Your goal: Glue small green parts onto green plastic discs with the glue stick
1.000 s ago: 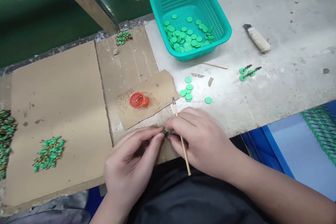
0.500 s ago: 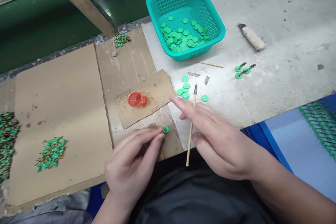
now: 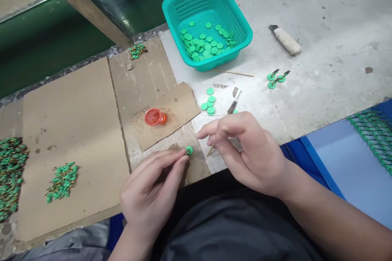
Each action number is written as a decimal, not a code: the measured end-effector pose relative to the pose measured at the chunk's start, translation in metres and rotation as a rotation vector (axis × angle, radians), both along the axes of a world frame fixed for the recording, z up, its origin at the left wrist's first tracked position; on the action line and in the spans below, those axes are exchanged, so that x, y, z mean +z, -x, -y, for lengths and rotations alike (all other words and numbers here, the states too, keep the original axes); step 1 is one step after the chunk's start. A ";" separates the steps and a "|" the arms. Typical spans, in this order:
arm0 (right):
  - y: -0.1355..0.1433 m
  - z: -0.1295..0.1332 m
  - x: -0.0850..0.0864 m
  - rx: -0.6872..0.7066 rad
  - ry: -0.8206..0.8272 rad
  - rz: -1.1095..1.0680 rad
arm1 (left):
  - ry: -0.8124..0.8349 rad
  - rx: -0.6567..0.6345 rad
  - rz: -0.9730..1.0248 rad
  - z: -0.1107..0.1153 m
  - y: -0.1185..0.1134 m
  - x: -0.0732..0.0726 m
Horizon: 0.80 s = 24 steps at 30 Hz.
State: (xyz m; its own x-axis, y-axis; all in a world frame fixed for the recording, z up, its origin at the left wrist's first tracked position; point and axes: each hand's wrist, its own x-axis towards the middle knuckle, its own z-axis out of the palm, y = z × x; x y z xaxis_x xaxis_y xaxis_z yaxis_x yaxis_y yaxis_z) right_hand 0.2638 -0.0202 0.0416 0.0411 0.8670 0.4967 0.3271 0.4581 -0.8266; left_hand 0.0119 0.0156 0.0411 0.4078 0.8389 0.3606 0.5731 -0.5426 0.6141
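Between the thumb and fingertips of my left hand (image 3: pixel 154 181) is a green button piece (image 3: pixel 189 150), with something small and dark at its near side. My right hand (image 3: pixel 248 151) is to the right of it, fingers bent, partly over a thin wooden stick with a dark, fine tip (image 3: pixel 233 107). The stick's lower end shows beneath the fingers; whether they grip it is hidden. Loose green buttons (image 3: pixel 211 99) lie beyond the right hand. Left of them, a small red cup (image 3: pixel 155 117) stands on a cardboard scrap (image 3: pixel 180 100).
A teal basket (image 3: pixel 249 36) holds several green buttons. Three buttons with dark stems (image 3: pixel 280 78) and a wrapped blade (image 3: pixel 286 40) lie at the right. Small green and gold pieces (image 3: pixel 63 181) are piled on cardboard at the left. A metal post (image 3: pixel 85 8) stands behind.
My right hand has curled its fingers and turned over the stick, which now tilts further right at its tip. My left hand still pinches the button piece. The view has shifted slightly.
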 end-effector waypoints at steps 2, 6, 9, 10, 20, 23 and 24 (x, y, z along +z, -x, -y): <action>0.005 0.001 -0.005 -0.032 -0.011 -0.058 | -0.006 -0.011 -0.003 0.000 0.000 0.000; 0.010 0.000 -0.012 0.061 0.005 -0.094 | 0.014 -0.003 -0.006 0.000 -0.001 0.002; 0.009 -0.004 -0.011 0.107 0.000 -0.073 | 0.024 0.005 0.001 0.001 -0.002 0.003; 0.008 -0.005 -0.011 0.094 -0.018 -0.059 | 0.028 0.007 0.002 0.001 -0.002 0.003; 0.008 -0.006 -0.011 0.012 -0.077 0.197 | 0.038 0.002 0.007 0.000 0.001 -0.001; 0.007 -0.004 -0.012 -0.017 -0.047 0.241 | 0.029 0.004 -0.001 0.001 0.001 -0.002; 0.006 -0.003 -0.012 -0.013 -0.028 0.244 | 0.026 0.004 -0.001 0.002 0.001 -0.002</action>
State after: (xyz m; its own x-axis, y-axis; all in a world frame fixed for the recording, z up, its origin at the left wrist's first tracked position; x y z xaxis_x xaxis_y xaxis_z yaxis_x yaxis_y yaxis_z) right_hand 0.2574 -0.0171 0.0298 -0.0726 0.8527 0.5174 0.5216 0.4747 -0.7090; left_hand 0.0107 0.0139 0.0391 0.4047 0.8496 0.3381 0.5762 -0.5241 0.6272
